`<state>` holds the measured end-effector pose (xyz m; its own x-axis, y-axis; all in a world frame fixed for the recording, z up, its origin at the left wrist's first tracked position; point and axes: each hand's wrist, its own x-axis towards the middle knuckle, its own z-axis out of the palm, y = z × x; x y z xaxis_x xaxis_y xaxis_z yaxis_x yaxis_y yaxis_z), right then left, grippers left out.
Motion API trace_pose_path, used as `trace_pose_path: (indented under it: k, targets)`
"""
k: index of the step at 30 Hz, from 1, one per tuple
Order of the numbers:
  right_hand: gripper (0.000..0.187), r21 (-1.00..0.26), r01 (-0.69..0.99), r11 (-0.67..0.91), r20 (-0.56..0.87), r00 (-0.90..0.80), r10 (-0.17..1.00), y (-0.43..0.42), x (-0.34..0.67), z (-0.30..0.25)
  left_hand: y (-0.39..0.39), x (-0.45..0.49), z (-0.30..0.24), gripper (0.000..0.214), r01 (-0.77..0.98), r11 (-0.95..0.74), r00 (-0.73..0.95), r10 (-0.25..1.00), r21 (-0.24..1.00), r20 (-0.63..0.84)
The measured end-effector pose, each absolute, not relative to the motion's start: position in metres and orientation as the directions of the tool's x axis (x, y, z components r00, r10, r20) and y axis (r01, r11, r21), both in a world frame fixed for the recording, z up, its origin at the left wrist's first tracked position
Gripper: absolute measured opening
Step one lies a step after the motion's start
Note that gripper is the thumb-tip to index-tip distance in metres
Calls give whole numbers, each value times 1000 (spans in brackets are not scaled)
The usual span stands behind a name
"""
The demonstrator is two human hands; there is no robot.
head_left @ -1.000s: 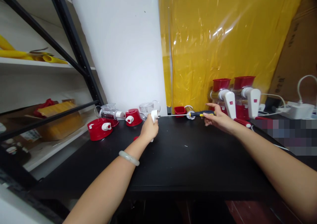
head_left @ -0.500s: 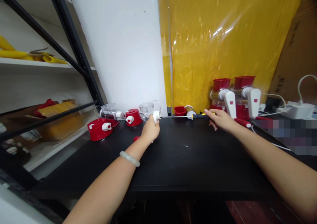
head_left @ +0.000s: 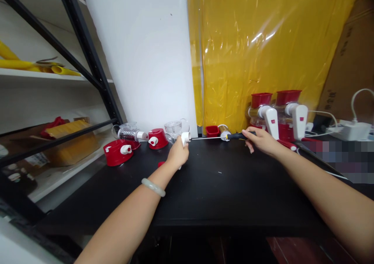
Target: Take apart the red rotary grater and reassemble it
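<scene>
My left hand (head_left: pixel 178 155) is closed around a white crank handle (head_left: pixel 186 137), whose round end faces right. A bit of red shows below the hand, and my fingers hide most of the handle. In my right hand (head_left: pixel 258 138) is a screwdriver (head_left: pixel 236 136) with a black and yellow grip, held level. Its long shaft points left and its tip meets the handle's round end; whether it sits in a screw I cannot tell. Just behind my left hand stands a clear plastic hopper (head_left: pixel 173 127).
Red bases (head_left: pixel 117 153) and a grater drum (head_left: pixel 127 134) stand at left. A red pusher (head_left: pixel 212 131) and another drum (head_left: pixel 224 131) lie behind the screwdriver. Two assembled rotary graters (head_left: pixel 261 112) stand right, near a white power strip (head_left: pixel 355 131). A black shelf frame (head_left: pixel 84 42) borders the left.
My right hand's fingers have shifted slightly on the screwdriver grip. My left hand and the crank handle stay almost in place.
</scene>
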<state>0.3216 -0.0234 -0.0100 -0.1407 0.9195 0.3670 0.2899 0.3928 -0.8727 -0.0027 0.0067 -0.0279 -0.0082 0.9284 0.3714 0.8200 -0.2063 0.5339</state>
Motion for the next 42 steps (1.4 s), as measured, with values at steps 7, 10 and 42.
trace_pose_path:
  k: [7,10,42]
  targets:
    - [51,-900,365,236,255,3,967,-18,321,-13,-4,1,-19,21,878,-235,52,913,417,404]
    - [48,-928,270,257,290,88,953,-18,321,-11,-9,3,-14,25,898,-211,53,923,386,382]
    - [27,-899,4,437,372,534,760,-14,348,4,-61,46,-6,17,633,-768,709,626,98,324]
